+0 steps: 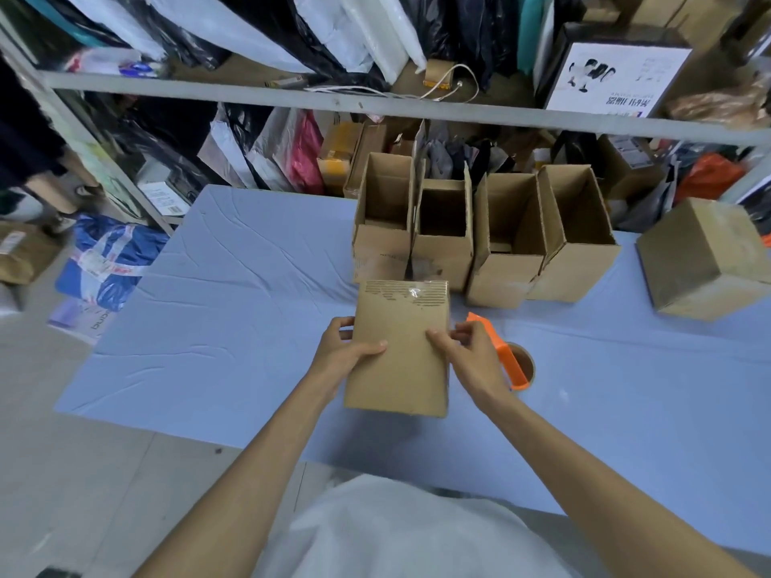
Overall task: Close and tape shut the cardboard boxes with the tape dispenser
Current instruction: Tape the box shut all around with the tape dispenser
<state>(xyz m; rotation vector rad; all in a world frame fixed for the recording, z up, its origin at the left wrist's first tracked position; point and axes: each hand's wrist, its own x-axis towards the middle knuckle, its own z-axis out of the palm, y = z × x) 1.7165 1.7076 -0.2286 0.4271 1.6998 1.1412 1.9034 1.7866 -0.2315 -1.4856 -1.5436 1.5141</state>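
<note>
Packing stockroom (shelf [292, 100] of bagged goods)

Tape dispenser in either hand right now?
No. The left hand and right hand both grip the box; the tape dispenser lies on the cloth beside it.

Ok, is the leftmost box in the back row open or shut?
Open: the leftmost box has its top flaps standing up, interior visible.

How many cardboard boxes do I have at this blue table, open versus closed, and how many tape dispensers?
Open cardboard boxes: 4
Closed cardboard box at the right: 1
Held cardboard box, gripped by left hand and right hand: 1
Orange tape dispenser: 1
Total: 7
</note>
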